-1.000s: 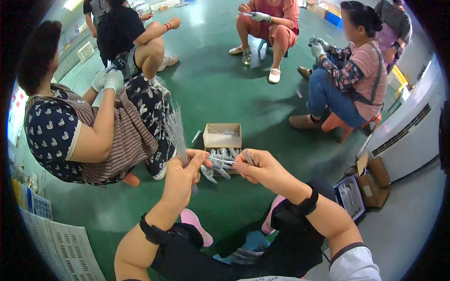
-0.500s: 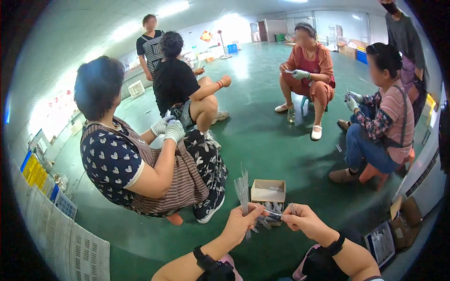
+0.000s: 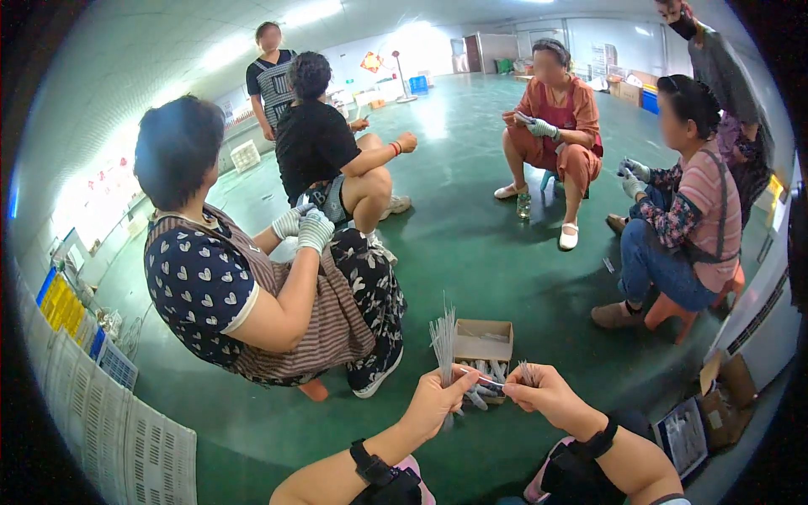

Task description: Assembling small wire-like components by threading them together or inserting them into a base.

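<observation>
My left hand (image 3: 431,404) is closed around an upright bundle of thin, pale, wire-like strands (image 3: 443,337), which fan out above the fist. Its thumb and finger also pinch one end of a slim strip (image 3: 484,379), whitish with a dark part. The strip stretches across to my right hand (image 3: 551,397), whose fingertips are pressed together at its other end. A shorter tuft of similar strands (image 3: 527,371) sticks up from the right fist. Just beyond the hands, an open cardboard box (image 3: 486,328) stands on the floor, with several grey-white bundles (image 3: 478,399) at its near end.
A person in a striped apron (image 3: 295,337) sits close on the left. Others sit further off, including one in pink stripes (image 3: 715,210) at right. White perforated crates (image 3: 126,438) line the left; a cardboard carton (image 3: 725,408) and tray (image 3: 683,438) lie at right.
My hands keep nearly the same pose, the strand bundle shifting slightly right in view. At far right, the standing person in a dark mask has leaned forward and left.
</observation>
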`<action>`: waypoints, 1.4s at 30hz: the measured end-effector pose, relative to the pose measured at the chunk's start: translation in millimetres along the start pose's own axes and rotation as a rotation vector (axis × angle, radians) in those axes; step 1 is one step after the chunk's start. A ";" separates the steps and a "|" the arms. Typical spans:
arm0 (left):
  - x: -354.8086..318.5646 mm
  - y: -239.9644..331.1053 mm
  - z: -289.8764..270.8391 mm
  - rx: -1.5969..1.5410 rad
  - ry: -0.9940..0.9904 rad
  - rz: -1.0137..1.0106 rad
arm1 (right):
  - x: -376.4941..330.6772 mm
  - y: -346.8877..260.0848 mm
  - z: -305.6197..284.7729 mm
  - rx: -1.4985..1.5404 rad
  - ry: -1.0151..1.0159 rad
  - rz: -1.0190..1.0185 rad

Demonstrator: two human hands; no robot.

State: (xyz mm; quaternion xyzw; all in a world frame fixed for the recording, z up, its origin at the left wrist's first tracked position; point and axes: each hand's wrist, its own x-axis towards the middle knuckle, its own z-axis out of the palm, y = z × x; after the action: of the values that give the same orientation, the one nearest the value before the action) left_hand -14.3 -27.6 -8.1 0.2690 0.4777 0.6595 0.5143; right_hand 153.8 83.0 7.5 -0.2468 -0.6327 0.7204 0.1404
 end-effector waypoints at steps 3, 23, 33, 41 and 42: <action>0.6 -2.3 -1.5 -0.030 -0.016 -0.016 | -1.8 1.1 0.5 -0.031 0.011 -0.016; -3.0 1.7 4.3 0.106 0.061 0.019 | 2.7 9.3 5.8 -0.638 0.285 -0.569; -2.8 4.7 3.3 0.167 0.057 0.052 | -0.7 6.5 1.7 -0.352 0.120 -0.232; 10.0 20.8 -5.8 0.234 0.068 0.161 | 17.0 5.6 3.9 -0.399 0.163 -0.344; 12.7 18.0 -11.6 0.199 0.074 0.155 | 17.9 6.8 6.3 -0.400 0.168 -0.327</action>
State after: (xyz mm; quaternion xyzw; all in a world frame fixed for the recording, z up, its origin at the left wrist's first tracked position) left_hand -35.9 -20.1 1.9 0.3302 0.5371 0.6561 0.4148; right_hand 136.2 85.9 -1.9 -0.2230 -0.7802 0.5258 0.2553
